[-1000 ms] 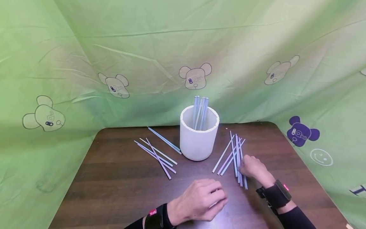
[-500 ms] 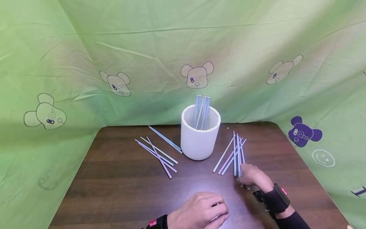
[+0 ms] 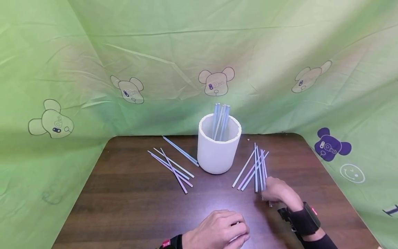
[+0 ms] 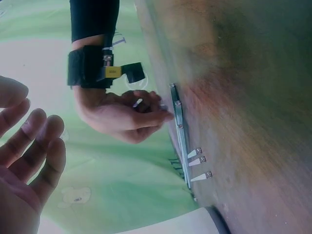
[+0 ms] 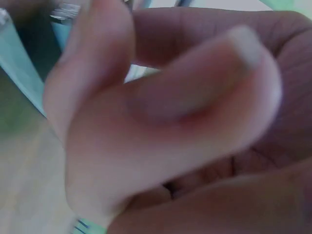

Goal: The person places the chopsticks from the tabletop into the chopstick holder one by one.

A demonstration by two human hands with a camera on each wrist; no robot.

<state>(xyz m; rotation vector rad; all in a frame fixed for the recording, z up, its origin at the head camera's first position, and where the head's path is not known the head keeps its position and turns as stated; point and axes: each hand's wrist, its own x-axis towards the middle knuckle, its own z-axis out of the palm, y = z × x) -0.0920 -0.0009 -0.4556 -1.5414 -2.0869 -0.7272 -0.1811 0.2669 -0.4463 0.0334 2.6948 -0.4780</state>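
My right hand (image 3: 280,193) is bent over the near ends of the right-hand pile of pastel chopsticks (image 3: 255,169), its fingers curled. In the left wrist view its fingertips are right beside the silver-tipped ends of the chopsticks (image 4: 181,141). The hand itself hides what lies between thumb and finger, so I cannot tell whether it pinches one. The right wrist view shows curled fingers close up, with a blue chopstick (image 5: 22,68) beyond them. My left hand (image 3: 220,228) is low at the front centre, fingers loosely bent, holding nothing.
A white cylindrical holder (image 3: 217,157) stands at the back centre with several upright blue chopsticks (image 3: 221,119) in it. More chopsticks (image 3: 174,169) lie crossed to its left. A green printed cloth (image 3: 174,45) hangs behind the brown table (image 3: 133,214).
My right hand has slid nearer along the pile toward the chopsticks' near ends, and a few of them have shifted slightly. The left hand has dropped a little lower in the head view.
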